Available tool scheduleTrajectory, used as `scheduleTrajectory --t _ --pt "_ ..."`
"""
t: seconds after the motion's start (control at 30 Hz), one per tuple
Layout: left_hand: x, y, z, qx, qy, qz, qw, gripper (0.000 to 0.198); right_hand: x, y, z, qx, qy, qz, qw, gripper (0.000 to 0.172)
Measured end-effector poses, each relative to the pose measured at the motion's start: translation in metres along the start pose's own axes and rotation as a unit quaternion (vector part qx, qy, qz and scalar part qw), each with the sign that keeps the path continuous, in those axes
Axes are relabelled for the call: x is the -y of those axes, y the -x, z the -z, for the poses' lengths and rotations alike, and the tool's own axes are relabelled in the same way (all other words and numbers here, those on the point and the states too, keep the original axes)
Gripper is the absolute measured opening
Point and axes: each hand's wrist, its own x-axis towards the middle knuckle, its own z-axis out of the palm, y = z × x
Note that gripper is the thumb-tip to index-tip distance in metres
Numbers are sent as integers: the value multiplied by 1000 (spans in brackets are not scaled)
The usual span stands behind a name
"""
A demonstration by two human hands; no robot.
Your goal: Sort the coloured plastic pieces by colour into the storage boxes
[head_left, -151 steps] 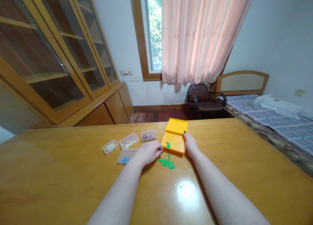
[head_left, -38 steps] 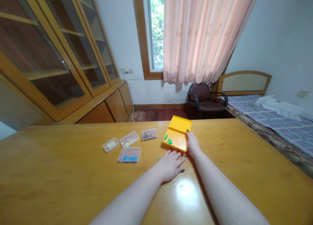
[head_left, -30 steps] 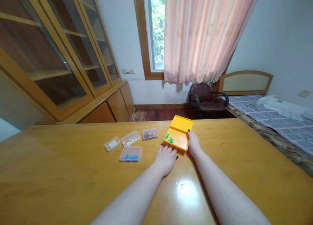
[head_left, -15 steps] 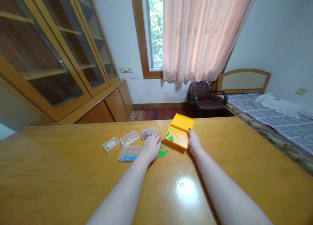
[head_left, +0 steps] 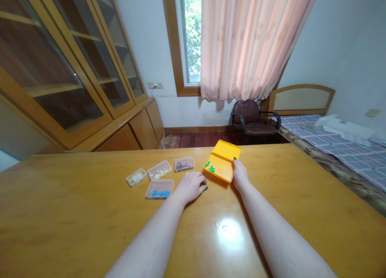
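My right hand (head_left: 241, 176) grips the right edge of an open yellow plastic box (head_left: 226, 150), thumb on the rim; the box is tilted up off the table, its lid folded back. A few small green pieces (head_left: 212, 169) lie in the left part of its tray. My left hand (head_left: 192, 186) is lowered to the tabletop, fingers curled and closed over a pile of the same green pieces, which it mostly hides. A bit of green (head_left: 206, 185) shows at its fingertips. Just left of that hand stands a clear tray of blue pieces (head_left: 161, 193).
More clear trays stand on the wooden table (head_left: 75, 201): one with dark pieces (head_left: 184, 165), one with cream pieces (head_left: 161, 172), and a small one with yellow and white contents (head_left: 137, 177). Beyond the table are a chair (head_left: 249, 117), a bed (head_left: 319, 129) and a glass-door cabinet (head_left: 99, 68).
My left hand has come down and toward me, from beside the dark-piece tray onto the loose green pile, covering most of it. My right hand still holds the yellow box, which has barely shifted.
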Motion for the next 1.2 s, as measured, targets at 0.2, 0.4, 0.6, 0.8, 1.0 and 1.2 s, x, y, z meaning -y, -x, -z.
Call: scheduleTrajectory --t 0.2,0.4,0.6,0.8,1.0,1.2 --pt "2 -5 -8 -9 -4 -3 1000 10 -3 -2 0 -16 -36 -29 999 22" --pt "3 -7 -10 -9 -7 -4 1000 8 -5 -3 1 -12 -37 -23 999 23" --pt "7 -5 -8 -11 -12 -10 1000 5 -1 0 -1 -10 -34 -21 999 24" --pt "11 -4 -4 -52 22 1 998 11 3 2 -1 -12 -13 -13 1000 24" --pt "16 -3 0 -121 48 12 991 12 3 2 0 -16 31 8 999 23" --pt "1 2 1 -26 59 -88 994 13 6 5 -5 -14 -27 -18 999 23"
